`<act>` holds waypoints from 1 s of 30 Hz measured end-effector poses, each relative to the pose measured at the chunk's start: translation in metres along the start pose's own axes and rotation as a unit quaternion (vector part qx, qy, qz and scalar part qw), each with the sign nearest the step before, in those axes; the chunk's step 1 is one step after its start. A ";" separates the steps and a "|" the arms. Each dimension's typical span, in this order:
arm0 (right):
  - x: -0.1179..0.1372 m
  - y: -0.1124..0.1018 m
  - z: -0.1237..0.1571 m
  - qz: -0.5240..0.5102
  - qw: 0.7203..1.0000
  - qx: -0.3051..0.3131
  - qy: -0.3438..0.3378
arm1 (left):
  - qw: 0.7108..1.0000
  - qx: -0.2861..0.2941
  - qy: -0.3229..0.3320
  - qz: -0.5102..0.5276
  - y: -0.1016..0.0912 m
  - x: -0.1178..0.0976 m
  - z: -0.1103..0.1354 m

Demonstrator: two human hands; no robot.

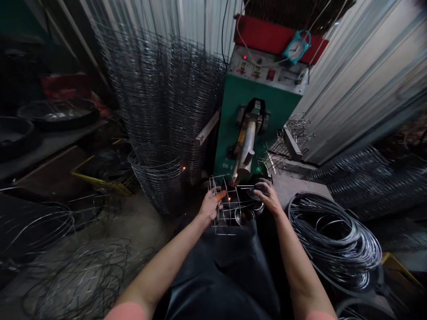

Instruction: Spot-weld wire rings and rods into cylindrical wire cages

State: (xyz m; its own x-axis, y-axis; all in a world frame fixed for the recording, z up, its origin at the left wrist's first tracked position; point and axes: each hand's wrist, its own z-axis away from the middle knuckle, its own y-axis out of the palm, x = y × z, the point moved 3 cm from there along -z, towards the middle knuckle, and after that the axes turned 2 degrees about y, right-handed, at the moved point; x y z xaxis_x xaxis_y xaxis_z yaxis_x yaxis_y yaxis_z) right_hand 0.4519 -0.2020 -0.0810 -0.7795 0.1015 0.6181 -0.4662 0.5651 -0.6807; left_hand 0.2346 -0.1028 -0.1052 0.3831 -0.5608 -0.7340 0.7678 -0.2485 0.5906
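This is a small wire-goods workshop, a cramped metalworking shed rather than a home or shop. A green spot welding machine with a control panel stands against a corrugated metal wall, and a small wire frame sits at its foot, with a spark glowing nearby. Tall stacks of welded wire mesh rise beside the machine. Coils of bright wire and loose wire loops lie on the dusty concrete floor, with dark round pans further back.
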 end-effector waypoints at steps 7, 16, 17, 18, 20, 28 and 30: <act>0.003 0.006 0.010 -0.005 1.000 0.016 -0.005 | 1.000 -0.001 0.025 0.010 -0.002 0.000 0.001; -0.013 0.005 0.005 0.002 0.996 -0.079 -0.033 | 1.000 -0.006 0.025 0.010 -0.012 -0.006 0.000; -0.016 0.004 0.005 0.019 0.996 -0.076 -0.036 | 1.000 -0.006 0.022 0.007 -0.013 -0.007 0.001; -0.017 0.004 0.006 0.032 0.997 -0.065 -0.040 | 1.000 -0.007 0.020 0.004 -0.013 -0.007 0.001; -0.015 0.003 0.007 0.031 0.998 -0.024 -0.048 | 1.000 -0.007 0.020 -0.001 -0.012 -0.008 0.001; 0.025 0.003 0.003 -0.035 0.999 0.023 -0.023 | 0.999 0.005 0.040 0.002 -0.009 -0.008 0.000; 0.030 0.007 -0.001 -0.018 0.999 0.026 -0.019 | 0.999 0.004 0.043 -0.001 -0.008 -0.009 0.000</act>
State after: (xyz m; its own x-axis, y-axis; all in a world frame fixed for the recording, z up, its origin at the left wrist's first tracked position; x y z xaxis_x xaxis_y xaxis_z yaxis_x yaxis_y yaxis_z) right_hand 0.4260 -0.1943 -0.0665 -0.7767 0.0513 0.6278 -0.5140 0.5245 -0.6787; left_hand 0.2252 -0.0958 -0.1032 0.4251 -0.4905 -0.7607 0.7642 -0.2560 0.5921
